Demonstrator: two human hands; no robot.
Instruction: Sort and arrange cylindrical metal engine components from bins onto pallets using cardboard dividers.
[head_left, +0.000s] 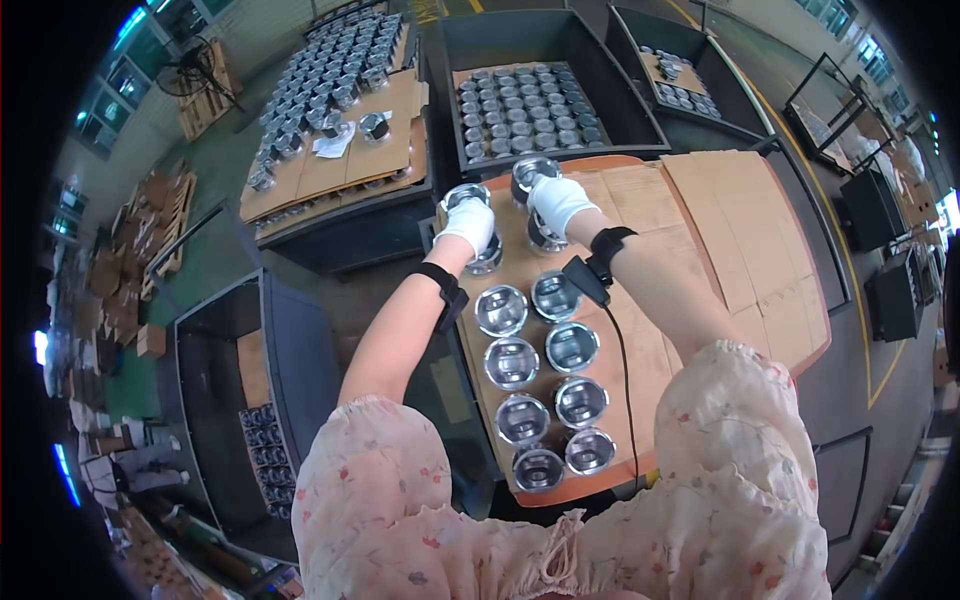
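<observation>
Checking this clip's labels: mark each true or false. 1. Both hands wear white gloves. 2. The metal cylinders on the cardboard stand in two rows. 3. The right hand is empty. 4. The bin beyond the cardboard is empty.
1. True: left hand and right hand are both gloved.
2. True: the metal cylinders stand in two rows on the cardboard sheet.
3. False: it grips a cylinder.
4. False: the far bin holds many cylinders.

We see two shiny metal pistons: the left piston (467, 197) stands upright at the cardboard sheet's far left edge, the right piston (530, 172) upright just beside it, both beyond two rows of similar ones
</observation>
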